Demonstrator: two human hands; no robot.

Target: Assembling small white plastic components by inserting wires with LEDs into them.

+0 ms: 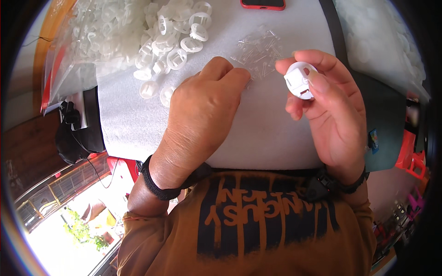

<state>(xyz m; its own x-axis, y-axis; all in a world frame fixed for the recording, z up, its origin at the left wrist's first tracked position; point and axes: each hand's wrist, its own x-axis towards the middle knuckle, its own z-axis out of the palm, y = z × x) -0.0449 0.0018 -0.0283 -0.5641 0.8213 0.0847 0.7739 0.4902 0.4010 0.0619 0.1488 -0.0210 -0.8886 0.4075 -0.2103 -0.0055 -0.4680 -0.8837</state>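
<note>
In my right hand [334,99] I hold a small round white plastic part [297,79] with a raised square box and slots, pinched between thumb and fingers above the table. My left hand [202,103] is closed, knuckles up, over the pale table mat [271,133]. Its fingertips reach the near edge of a loose heap of thin clear plastic pins [262,48]; what they pinch, if anything, is hidden. Just beyond my left hand lies a pile of round white plastic parts [177,39], with single ones [148,89] close to my wrist side.
A clear bag of white parts [101,34] rests at the far left, and another full bag [377,46] at the far right. A phone in a red case [263,3] lies at the far edge. Black cable gear [70,115] sits left, a small blue wrapper [373,140] right.
</note>
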